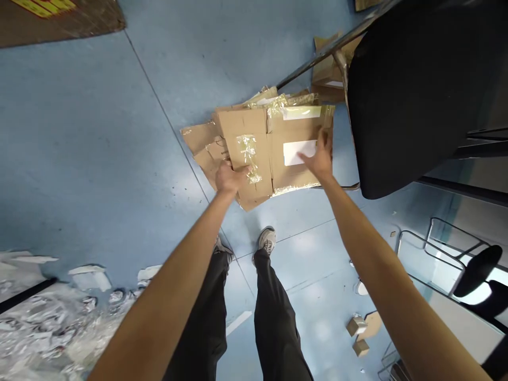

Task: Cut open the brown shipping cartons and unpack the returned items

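A stack of flattened cardboard boxes [257, 121] lies before me, with clear tape and white labels on the top sheet. My left hand [230, 178] grips the left side of the top flattened box, thumb lying over it and fingers curled at its edge. Beneath that hand, more cardboard sheets [201, 138] stick out to the left. Over the right part of the same box, my right hand [321, 157] is spread, its thumb near the white label [292, 153] and its fingers near the right edge. Whether those fingers press on the cardboard is hard to see.
A black chair [400, 100] with a metal frame stands close on the right, an open carton [327, 74] behind its leg. Another carton [67, 24] is at the top left. Crumpled plastic wrap [43, 323] fills the lower left. Small boxes [356, 325] lie at the lower right.
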Demonstrator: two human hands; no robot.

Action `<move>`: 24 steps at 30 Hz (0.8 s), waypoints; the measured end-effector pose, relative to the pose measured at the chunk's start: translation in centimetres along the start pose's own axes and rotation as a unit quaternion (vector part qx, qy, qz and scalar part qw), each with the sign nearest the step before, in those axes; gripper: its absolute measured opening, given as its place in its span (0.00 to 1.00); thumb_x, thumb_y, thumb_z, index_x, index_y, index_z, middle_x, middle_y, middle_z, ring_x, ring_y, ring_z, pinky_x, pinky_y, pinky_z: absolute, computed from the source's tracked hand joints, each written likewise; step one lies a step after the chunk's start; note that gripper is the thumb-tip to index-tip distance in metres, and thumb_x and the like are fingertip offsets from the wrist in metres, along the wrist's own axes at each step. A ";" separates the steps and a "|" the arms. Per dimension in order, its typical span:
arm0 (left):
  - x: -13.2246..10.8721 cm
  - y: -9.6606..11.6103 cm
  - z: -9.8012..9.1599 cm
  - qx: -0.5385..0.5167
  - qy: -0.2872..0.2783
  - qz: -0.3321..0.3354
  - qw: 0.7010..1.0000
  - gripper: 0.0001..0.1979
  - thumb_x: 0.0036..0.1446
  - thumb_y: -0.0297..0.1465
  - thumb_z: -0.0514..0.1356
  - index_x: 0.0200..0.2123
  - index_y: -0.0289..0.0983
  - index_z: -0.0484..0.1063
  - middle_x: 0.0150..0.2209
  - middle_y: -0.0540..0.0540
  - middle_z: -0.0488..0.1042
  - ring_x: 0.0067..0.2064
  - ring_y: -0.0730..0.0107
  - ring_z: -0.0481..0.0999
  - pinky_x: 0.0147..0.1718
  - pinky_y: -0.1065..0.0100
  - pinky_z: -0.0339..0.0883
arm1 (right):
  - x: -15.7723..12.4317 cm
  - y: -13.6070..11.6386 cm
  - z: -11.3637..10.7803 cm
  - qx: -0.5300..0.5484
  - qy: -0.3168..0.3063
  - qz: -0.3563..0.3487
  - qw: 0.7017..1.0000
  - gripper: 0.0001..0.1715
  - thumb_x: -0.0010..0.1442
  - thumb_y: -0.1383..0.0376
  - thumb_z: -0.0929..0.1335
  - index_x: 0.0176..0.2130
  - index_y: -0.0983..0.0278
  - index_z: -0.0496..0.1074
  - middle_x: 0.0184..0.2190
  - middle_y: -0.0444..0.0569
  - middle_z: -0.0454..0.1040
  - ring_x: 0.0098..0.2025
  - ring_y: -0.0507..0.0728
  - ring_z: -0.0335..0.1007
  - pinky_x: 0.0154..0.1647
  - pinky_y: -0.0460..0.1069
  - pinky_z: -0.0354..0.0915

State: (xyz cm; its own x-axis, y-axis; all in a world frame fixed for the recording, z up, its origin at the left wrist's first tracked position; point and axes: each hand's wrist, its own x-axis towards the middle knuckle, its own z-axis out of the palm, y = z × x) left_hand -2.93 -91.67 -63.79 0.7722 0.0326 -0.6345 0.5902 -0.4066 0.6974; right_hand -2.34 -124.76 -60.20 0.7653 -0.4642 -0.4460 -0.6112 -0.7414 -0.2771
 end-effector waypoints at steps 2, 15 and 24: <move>-0.5 0.9 2.1 0.123 0.051 0.032 0.991 0.45 0.66 0.38 0.73 0.77 0.26 0.60 0.78 0.19 0.62 0.81 0.27 0.60 0.77 0.27 0.54 | -1.6 -2.4 1.9 -0.072 -0.048 -0.009 0.996 0.78 0.60 0.43 0.83 0.87 0.53 0.40 0.87 0.66 0.29 0.86 0.88 0.35 0.77 0.83 0.57; 4.6 -0.7 5.3 0.435 -0.257 0.183 0.843 0.71 0.50 0.30 0.79 0.87 0.38 0.42 0.85 0.30 0.22 0.83 0.27 0.16 0.76 0.22 0.15 | -1.9 -9.2 4.2 -0.254 -0.202 0.003 0.946 0.75 0.72 0.51 0.76 0.84 0.48 0.18 0.87 0.62 0.18 0.87 0.87 0.31 0.71 0.75 0.72; 3.0 -0.5 5.1 0.379 -0.267 0.174 0.869 0.64 0.54 0.31 0.77 0.87 0.42 0.45 0.85 0.33 0.27 0.84 0.33 0.20 0.78 0.23 0.19 | -2.9 -9.4 4.2 -0.274 -0.211 0.020 0.938 0.76 0.71 0.43 0.76 0.85 0.52 0.19 0.86 0.66 0.15 0.87 0.88 0.30 0.70 0.75 0.73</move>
State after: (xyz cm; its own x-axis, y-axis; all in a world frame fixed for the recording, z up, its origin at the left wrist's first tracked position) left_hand -2.09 -96.00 -67.70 0.5336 -0.5592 -0.6345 -0.1387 -0.7979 0.5865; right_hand 0.38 -114.44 -59.86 0.5257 -0.3492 -0.7757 -0.3530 -0.9192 0.1745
